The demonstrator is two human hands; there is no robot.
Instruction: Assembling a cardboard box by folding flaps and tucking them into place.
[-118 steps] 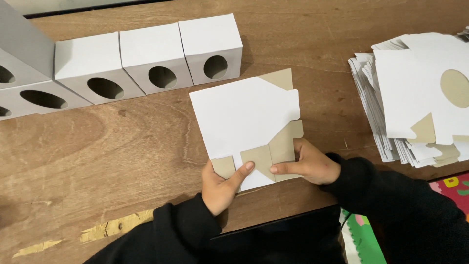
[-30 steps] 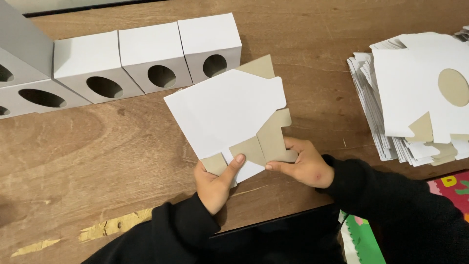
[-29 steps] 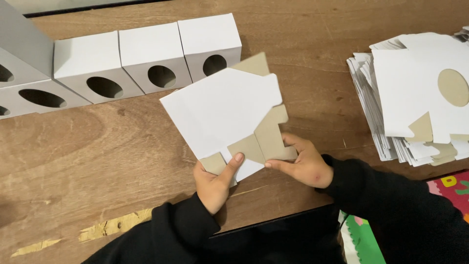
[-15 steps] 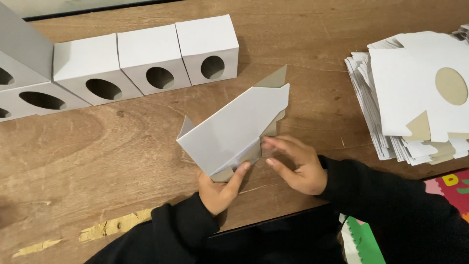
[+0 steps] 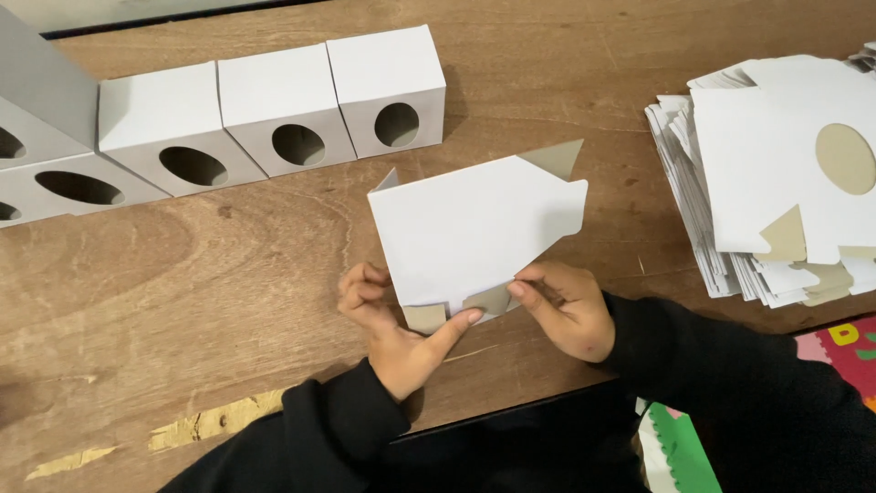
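Note:
A flat white cardboard box blank [image 5: 474, 228] with grey-brown flaps lies partly folded just above the wooden table [image 5: 182, 301]. My left hand [image 5: 397, 324] grips its lower left edge, thumb under a brown flap. My right hand [image 5: 566, 306] pinches the lower right edge, fingers pressed on the fold. Both arms wear black sleeves.
A row of folded white boxes [image 5: 274, 110] with oval holes stands along the far left. A stack of flat white blanks [image 5: 785, 173] lies at the right edge. A colourful foam mat [image 5: 839, 347] shows below the table's front edge.
The blank was turned counter-clockwise and folded over, from a flat open sheet to a doubled panel. Both hands shifted along its lower edge.

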